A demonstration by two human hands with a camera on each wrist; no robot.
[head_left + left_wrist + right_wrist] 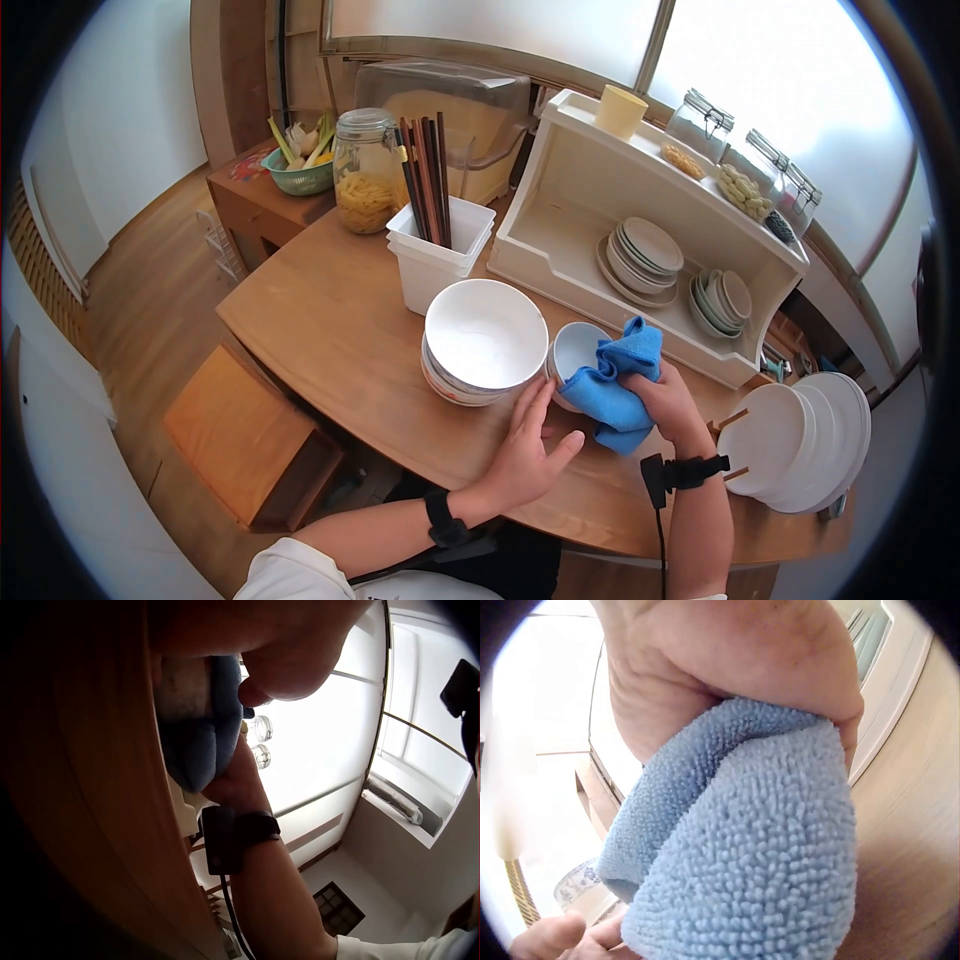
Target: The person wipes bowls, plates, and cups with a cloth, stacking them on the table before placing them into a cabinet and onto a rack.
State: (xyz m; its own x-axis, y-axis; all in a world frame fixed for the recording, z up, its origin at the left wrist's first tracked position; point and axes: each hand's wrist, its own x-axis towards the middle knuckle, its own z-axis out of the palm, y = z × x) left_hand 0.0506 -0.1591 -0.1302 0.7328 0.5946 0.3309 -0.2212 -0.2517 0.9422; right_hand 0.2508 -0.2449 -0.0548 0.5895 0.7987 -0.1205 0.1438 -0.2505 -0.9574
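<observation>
My right hand (668, 402) grips a crumpled blue cloth (615, 390), which drapes over the right side of a small white bowl (575, 346). In the right wrist view the cloth (757, 847) has a looped, nubby texture and hangs below the palm. My left hand (520, 460) lies beside the small bowl, its fingers extended to the bowl's near left side and the thumb apart. Left of that bowl stands a stack of larger white bowls (485, 335), the top one with a plain white inside. The cloth hides part of the small bowl.
Behind the bowls are a white container (435, 262) of chopsticks and a jar of pasta (365, 190). A cream rack (570, 225) holding dishes stands at the back right. Upright plates (765, 437) sit at the right table edge, near my right forearm.
</observation>
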